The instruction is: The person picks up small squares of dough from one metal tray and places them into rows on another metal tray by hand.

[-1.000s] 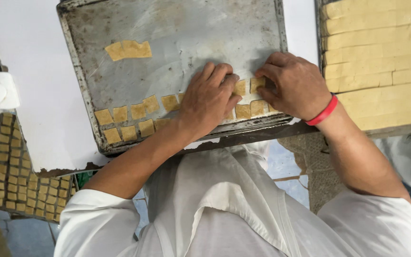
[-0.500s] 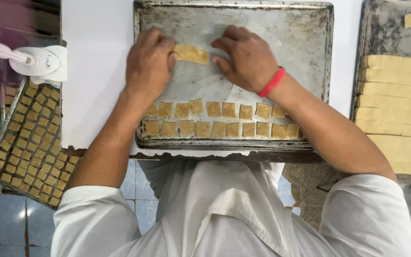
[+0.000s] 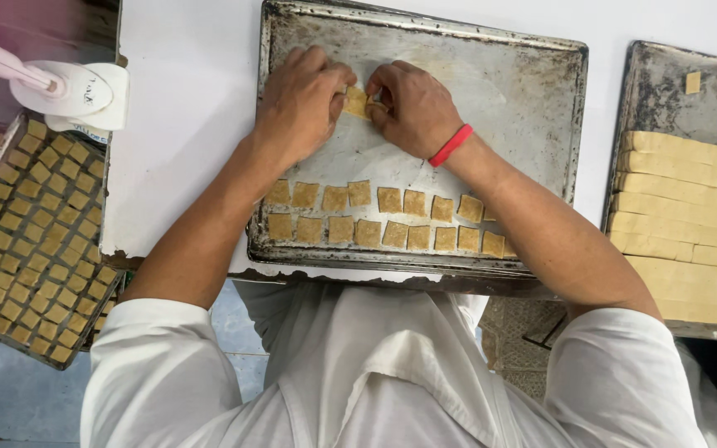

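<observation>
Hands — left hand [image 3: 299, 104], right hand [image 3: 412, 106] — grip clamped on flat dough strip [image 3: 356, 102] over scuffed metal tray [image 3: 524, 91].

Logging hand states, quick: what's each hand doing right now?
Left hand: fingers closed on the dough piece over the baking tray.
Right hand: fingers pinching the same dough piece.

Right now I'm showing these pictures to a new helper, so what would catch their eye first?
Both hands meet over the middle tray: the left hand and right hand pinch a strip of dough between them. Two neat rows of dough squares line that tray's near edge. A fully filled tray sits lower left, and long dough strips lie on a tray at right.
</observation>
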